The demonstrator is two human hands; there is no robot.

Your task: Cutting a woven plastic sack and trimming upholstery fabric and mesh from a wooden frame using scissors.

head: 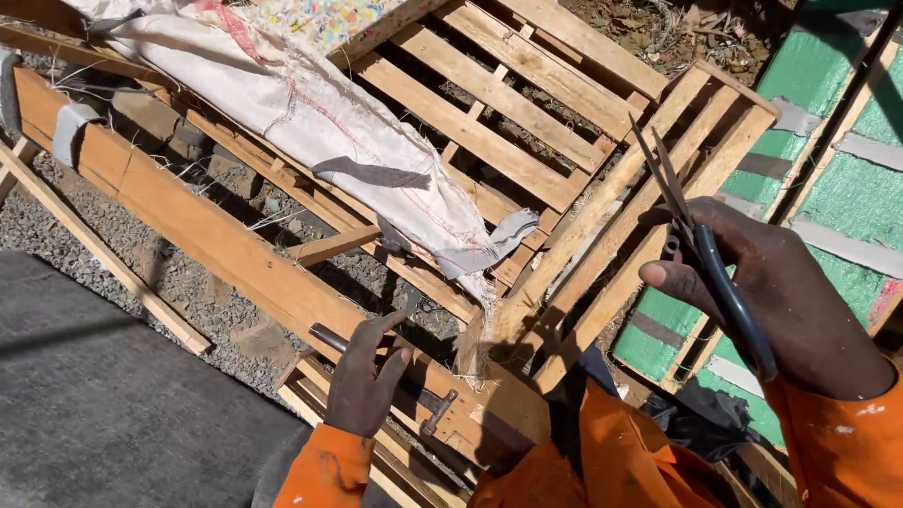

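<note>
Presently, item by item, from the fingers outward. Right hand [771, 292]: fingers are clenching around the dark handles of a pair of scissors [701, 245], thumb lying across them; the blades are pointing up and slightly left, closed or nearly so, their long axis running from the wrist toward the far end of the pale timber frame [621, 235]. Left hand [362, 381]: fingers are curling loosely over a short dark metal rod [329, 337] that is resting on the edge of the long wooden plank [207, 235]; whether they are truly gripping it I cannot tell. Frayed white woven sack [357, 141]: draping over the slatted frame, its ragged hem hanging between the two hands, lying left of and below the scissor tips, nearer the left hand. Orange sleeves are showing below; gravel lies beneath.
</note>
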